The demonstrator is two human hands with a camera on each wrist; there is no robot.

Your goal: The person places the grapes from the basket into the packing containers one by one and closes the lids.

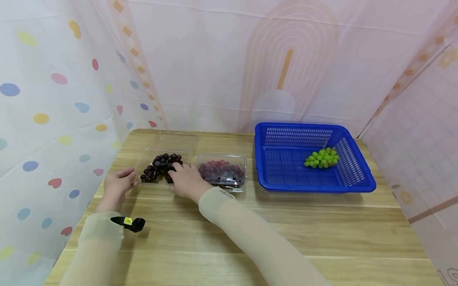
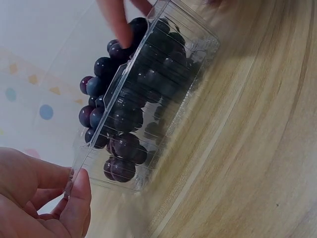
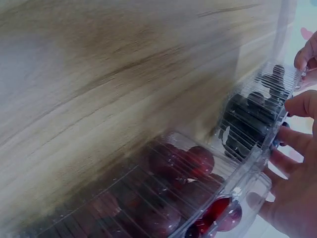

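Note:
Dark purple grapes (image 1: 163, 162) lie heaped in a clear plastic clamshell box (image 2: 157, 116), some standing above its rim in the left wrist view. At that box's left end, the thumb and fingers of my left hand (image 1: 117, 184) pinch the rim. My right hand (image 1: 188, 180) reaches over the box's near right side, its fingers (image 2: 115, 22) on the grapes. In the right wrist view its fingers are spread and fairly straight at the box's edge. Beside it, a second clamshell box (image 1: 246, 174) holds red grapes (image 1: 218, 163).
A blue plastic basket (image 1: 262, 171) stands on the right of the wooden table (image 1: 286, 230), with a bunch of green grapes (image 1: 322, 158) inside. The clear lid (image 1: 175, 140) of the left box lies open behind it. Patterned curtains (image 1: 200, 67) hang around the table.

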